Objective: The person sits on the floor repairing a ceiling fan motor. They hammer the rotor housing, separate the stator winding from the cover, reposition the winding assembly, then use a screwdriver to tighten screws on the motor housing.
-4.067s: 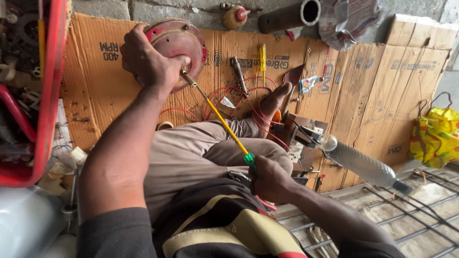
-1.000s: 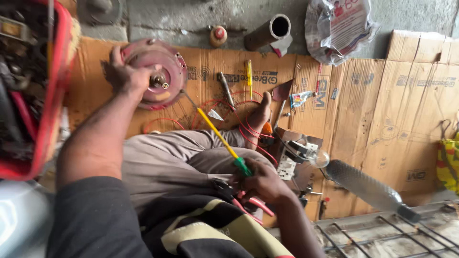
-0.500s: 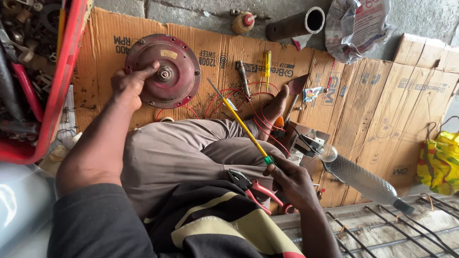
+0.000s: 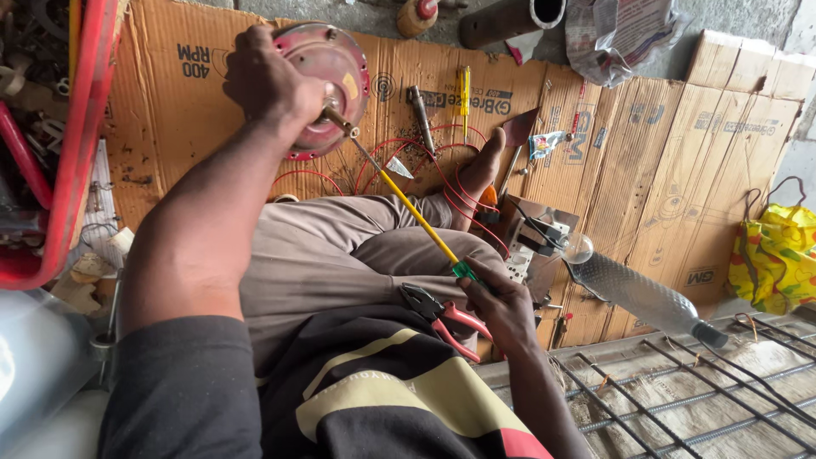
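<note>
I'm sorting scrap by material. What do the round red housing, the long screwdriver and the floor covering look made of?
Round housing: likely metal, worn red paint, dull patches. Screwdriver: steel shaft, translucent yellow and green plastic handle. Floor covering: flattened brown corrugated cardboard, creased and stained.

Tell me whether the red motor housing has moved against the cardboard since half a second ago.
Yes. The red motor housing, held by the left hand, has turned over and shifted right along the cardboard, nearer the yellow screwdriver lying there.

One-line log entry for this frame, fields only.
left hand: grips red round motor housing | right hand: holds yellow screwdriver, tip at housing hub | lap: red-handled pliers | floor: cardboard
</note>
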### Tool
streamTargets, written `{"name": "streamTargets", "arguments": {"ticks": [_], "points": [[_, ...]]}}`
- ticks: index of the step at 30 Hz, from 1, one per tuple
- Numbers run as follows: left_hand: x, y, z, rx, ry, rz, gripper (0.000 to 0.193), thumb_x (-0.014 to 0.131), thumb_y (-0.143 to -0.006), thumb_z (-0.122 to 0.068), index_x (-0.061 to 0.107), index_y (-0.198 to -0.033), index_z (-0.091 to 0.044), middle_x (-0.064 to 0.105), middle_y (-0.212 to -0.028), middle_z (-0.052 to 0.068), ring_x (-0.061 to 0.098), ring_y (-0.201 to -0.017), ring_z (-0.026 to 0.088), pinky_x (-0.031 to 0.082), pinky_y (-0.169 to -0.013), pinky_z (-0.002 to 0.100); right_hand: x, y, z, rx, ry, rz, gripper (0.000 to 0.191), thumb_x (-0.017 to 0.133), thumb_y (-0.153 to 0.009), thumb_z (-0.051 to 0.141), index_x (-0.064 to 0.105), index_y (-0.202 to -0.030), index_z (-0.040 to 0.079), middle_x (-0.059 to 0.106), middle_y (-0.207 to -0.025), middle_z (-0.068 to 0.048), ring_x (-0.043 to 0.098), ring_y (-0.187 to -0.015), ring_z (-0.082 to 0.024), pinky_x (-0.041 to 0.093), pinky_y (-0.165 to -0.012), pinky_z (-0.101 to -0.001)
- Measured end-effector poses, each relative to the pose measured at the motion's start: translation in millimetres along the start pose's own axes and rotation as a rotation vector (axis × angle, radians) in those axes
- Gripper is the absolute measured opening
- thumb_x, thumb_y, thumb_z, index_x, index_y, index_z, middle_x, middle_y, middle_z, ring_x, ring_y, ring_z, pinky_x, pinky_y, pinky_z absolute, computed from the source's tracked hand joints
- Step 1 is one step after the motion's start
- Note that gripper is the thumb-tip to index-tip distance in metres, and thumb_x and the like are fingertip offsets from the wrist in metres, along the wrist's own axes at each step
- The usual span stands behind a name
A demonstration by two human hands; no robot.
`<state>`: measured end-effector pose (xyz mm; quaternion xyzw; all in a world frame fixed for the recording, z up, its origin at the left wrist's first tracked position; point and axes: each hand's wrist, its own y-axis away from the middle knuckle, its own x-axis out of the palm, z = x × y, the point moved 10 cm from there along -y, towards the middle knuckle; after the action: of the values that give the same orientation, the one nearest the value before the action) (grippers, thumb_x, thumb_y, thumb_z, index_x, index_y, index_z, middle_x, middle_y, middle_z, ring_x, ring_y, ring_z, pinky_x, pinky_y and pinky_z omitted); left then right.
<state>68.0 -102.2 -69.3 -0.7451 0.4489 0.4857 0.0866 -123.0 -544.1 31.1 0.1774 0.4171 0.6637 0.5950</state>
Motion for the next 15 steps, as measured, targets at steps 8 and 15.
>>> {"name": "streamTargets", "arguments": {"ticks": [8,15], "points": [[-3,13,-11,-0.014,-0.044,-0.03,0.089,0.091,-0.056,-0.02,0.049,-0.134,-0.016,0.052,-0.13,0.006,0.048,-0.123,0.034,0.037,-0.099,0.055,14,-7,-30,0.137,-0.305,0.078,0.046,0.066,-0.095,0.01,0.06,-0.138,-0.004,0.075,-0.094,-0.006,0.062,-0.059,-0.01,0.044,-0.048,-0.022],[-4,16,-9,-0.028,-0.045,-0.008,0.09,0.092,-0.055,-0.021,0.048,-0.133,-0.018,0.05,-0.133,0.005,0.046,-0.126,0.032,0.037,-0.102,0.054,17,-13,-40,0.172,-0.416,0.123,0.044,0.066,-0.097,0.011,0.062,-0.138,-0.003,0.072,-0.089,-0.008,0.064,-0.058,-0.009,0.048,-0.048,-0.0202]]}}
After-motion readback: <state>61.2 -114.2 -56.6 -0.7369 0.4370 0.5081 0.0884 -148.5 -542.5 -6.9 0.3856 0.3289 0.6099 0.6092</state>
